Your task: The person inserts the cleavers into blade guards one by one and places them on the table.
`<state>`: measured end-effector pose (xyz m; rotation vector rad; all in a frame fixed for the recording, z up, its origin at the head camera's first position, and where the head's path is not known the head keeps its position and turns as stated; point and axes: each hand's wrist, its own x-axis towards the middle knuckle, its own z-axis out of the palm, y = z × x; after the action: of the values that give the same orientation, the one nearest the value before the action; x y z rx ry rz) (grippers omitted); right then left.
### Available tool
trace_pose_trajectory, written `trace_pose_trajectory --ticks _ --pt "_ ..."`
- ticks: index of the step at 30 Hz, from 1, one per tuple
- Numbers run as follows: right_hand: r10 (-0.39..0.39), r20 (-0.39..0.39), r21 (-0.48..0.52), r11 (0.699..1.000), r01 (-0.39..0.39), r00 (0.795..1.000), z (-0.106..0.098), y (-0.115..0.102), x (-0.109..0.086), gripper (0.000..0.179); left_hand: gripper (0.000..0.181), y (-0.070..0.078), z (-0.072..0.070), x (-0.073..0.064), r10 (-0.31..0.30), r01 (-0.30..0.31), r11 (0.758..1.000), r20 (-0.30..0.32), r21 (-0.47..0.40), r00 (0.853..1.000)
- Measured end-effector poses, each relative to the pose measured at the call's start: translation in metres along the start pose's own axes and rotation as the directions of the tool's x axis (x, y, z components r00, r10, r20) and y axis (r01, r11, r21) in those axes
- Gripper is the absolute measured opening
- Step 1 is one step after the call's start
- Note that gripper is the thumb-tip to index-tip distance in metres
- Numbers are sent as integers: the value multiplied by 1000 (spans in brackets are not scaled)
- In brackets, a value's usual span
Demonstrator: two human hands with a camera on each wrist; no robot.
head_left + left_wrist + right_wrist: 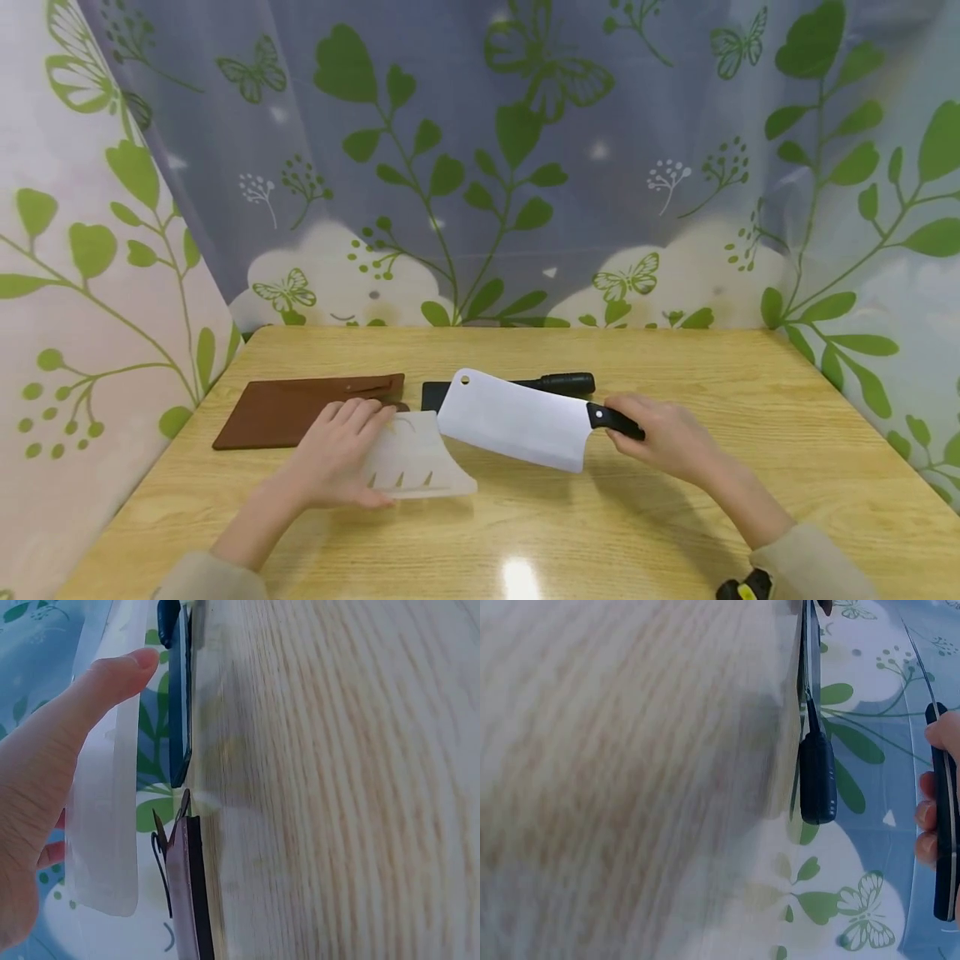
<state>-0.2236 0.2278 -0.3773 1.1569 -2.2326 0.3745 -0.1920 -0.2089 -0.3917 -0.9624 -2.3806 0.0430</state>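
My left hand (pixel 333 462) grips a whitish translucent plastic blade cover (pixel 420 457) by its left part, raised above the table. In the left wrist view the thumb lies along one face of the cover (pixel 105 855), and fingertips show behind it. My right hand (pixel 671 437) holds a cleaver (pixel 517 421) by its black handle (pixel 945 802), fingers curled round it. The broad bare blade points left, with the hole in its corner close to the cover's open right end. Both are held over the middle of the table.
On the wooden table (pixel 570 542), a brown leather sheath (pixel 285 404) lies at the left, partly behind my left hand. Behind the cleaver lies a black-handled knife (pixel 570 383) with a dark blade part, partly hidden. A patterned curtain (pixel 465 167) stands at the back.
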Motion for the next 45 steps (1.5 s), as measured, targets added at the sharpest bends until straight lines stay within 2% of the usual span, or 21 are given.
trace_pose_trajectory --ticks 3,5,11,15,18,25,32,39,45 --pt "-33 -10 3 999 33 999 -2 2 0 43 109 1 1 -1 12 -12 1000 0 -1 1000" --pt "-50 -14 0 999 50 999 -3 2 1 46 110 1 2 -1 16 -16 1000 -1 1 1000" --pt "-100 -29 -10 995 100 995 -3 4 -1 44 109 1 2 -3 2 -2 1000 18 3 1000" --pt "-138 -18 14 990 138 990 -3 5 -7 41 108 -3 2 -10 -25 25 1000 28 14 999" --pt "-158 -11 21 987 159 987 -4 6 -10 38 107 -6 1 -13 -23 23 1000 33 5 999" --pt "-164 -15 97 982 165 986 -8 7 -11 37 108 -6 -1 -11 11 -10 1000 39 -21 999" --pt "-209 -8 88 974 208 978 -7 5 -8 36 109 -2 -2 -4 63 -63 997 -3 -36 998" --pt "-205 -8 110 973 205 979 -5 3 -9 38 109 4 -3 1 111 -112 993 -25 -25 993" --pt "-209 -17 118 971 209 978 -3 3 -9 37 107 6 -4 1 125 -127 991 -60 -37 990"
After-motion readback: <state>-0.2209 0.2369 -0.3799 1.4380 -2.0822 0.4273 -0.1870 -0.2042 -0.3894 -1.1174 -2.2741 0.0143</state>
